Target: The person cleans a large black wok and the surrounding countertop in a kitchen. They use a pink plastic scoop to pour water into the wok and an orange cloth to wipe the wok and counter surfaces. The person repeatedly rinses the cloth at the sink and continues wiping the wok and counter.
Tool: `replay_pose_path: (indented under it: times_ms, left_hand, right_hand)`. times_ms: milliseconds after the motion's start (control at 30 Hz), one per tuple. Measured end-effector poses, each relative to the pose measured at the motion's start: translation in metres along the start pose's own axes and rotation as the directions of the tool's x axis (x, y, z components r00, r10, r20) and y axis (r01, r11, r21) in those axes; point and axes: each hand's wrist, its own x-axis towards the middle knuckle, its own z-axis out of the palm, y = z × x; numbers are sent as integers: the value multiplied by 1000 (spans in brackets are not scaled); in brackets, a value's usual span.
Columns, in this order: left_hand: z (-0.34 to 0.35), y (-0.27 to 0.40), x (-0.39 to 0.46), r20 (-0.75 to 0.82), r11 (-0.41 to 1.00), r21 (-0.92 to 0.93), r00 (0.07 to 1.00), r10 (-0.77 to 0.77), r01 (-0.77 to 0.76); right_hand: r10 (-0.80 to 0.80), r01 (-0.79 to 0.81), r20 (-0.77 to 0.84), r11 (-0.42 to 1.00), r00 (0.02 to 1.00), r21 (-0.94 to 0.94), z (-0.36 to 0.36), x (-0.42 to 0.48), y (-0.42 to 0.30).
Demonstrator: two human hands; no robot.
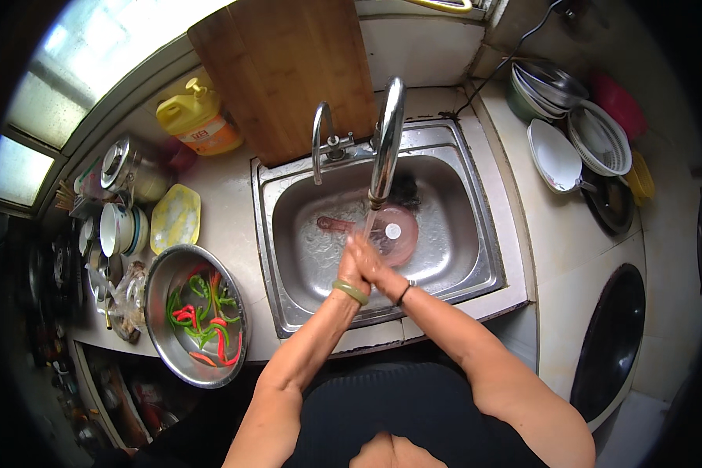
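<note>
My left hand (350,263) and my right hand (375,264) are pressed together over the stainless steel sink (292,257). A stream of water (370,223) runs onto them from the tall chrome faucet (389,134). The fingers overlap and blur, so I cannot tell how they are bent, and nothing held shows between them. Beneath and just beyond them, a translucent pink plastic dipper (408,238) lies in the basin, its handle to the left. A dark scrubber-like thing (405,188) sits at the basin's back.
Left on the counter are a steel basin (234,345) of red and green chili peppers (202,316), a yellow plate (176,216), stacked bowls (119,229) and a yellow detergent jug (202,126). A wooden cutting board (292,76) leans behind a thinner tap (322,128). Bowls and colanders (599,137) stand right.
</note>
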Motion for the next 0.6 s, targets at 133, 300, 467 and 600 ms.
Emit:
replay_pose_path:
  times_ms: [133,300,467,600]
  left_hand:
    - [46,33,-33,32,992,79,994,-101,98]
    - [-6,45,-6,28,963,-111,969,-245,246]
    - [-10,43,-17,29,911,-243,942,-335,332]
    - [-11,44,-23,23,897,-283,938,-347,339]
  right_hand:
    - [-36,23,-62,980,997,-196,-19,23,-29]
    - [-165,219,152,847,974,-484,-75,55,-101]
    - [-764,573,74,412,641,-708,-112,121,-94]
    - [-523,507,259,413,812,-756,-118,134,-106]
